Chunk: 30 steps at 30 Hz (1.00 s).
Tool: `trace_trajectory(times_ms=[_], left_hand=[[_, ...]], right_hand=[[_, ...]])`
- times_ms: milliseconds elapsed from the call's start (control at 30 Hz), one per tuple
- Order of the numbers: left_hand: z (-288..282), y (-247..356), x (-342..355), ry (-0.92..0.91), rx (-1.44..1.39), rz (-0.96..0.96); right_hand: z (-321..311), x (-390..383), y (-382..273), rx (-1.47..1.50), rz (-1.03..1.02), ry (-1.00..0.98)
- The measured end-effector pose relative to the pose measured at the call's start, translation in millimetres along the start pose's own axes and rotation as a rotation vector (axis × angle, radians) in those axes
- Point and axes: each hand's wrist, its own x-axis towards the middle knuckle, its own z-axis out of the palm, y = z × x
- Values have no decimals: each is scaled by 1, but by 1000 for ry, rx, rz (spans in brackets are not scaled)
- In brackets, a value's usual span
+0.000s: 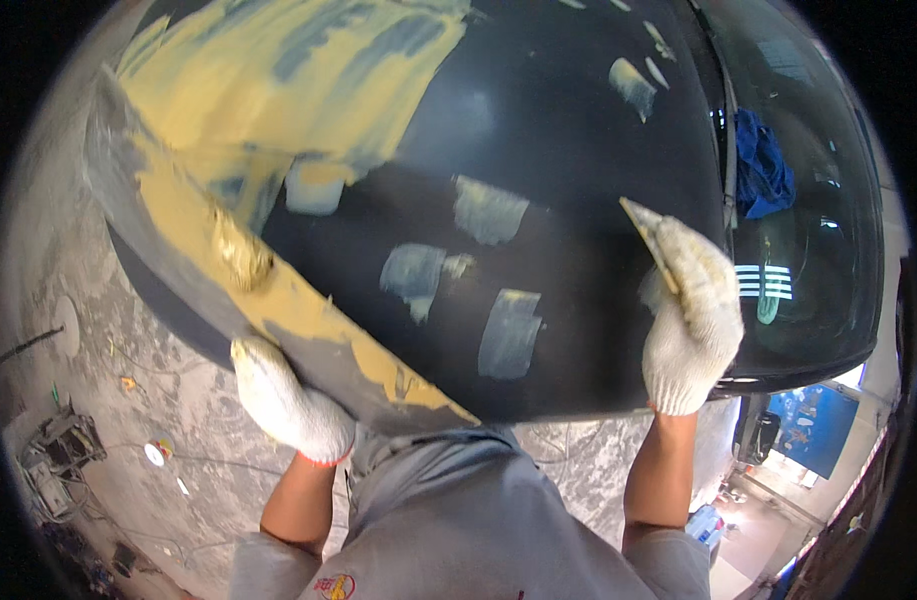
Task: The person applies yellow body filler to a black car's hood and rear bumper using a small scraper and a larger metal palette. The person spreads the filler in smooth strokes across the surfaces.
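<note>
My left hand (286,402), in a white knitted glove, grips the lower edge of a long grey putty board (313,368). Yellow filler is smeared over the board, with a thick lump of putty (240,255) on it. In its own white glove, my right hand (693,310) closes around a putty spreader (642,226), whose pointed tip sticks out to the upper left. That hand is over the right part of a dark car hood (588,320); whether the spreader touches it I cannot tell. Several thin filler patches (510,335) mark the hood, and a broad yellow coat (278,100) covers its upper left.
The windshield (828,230) lies to the right, with a crumpled blue cloth (761,165) near its lower edge. At the far left, dark equipment (60,445) and cables lie on the stained concrete floor (208,480). A blue board (813,428) is at the lower right.
</note>
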Motion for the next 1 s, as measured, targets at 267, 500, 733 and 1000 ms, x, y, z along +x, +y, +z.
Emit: trace_trajectory(times_ms=[267,500,733,1000], left_hand=[[-16,30,42,-57,-900,-648],[-56,12,83,267,-718,-804],[-72,12,64,210,-605,-473],[-113,24,23,324,-620,-465]], right_hand=[[-17,-5,-22,-21,17,12],[-39,-36,-23,-55,134,48],[-46,-69,-31,30,179,58],[-71,-99,-43,99,140,103]])
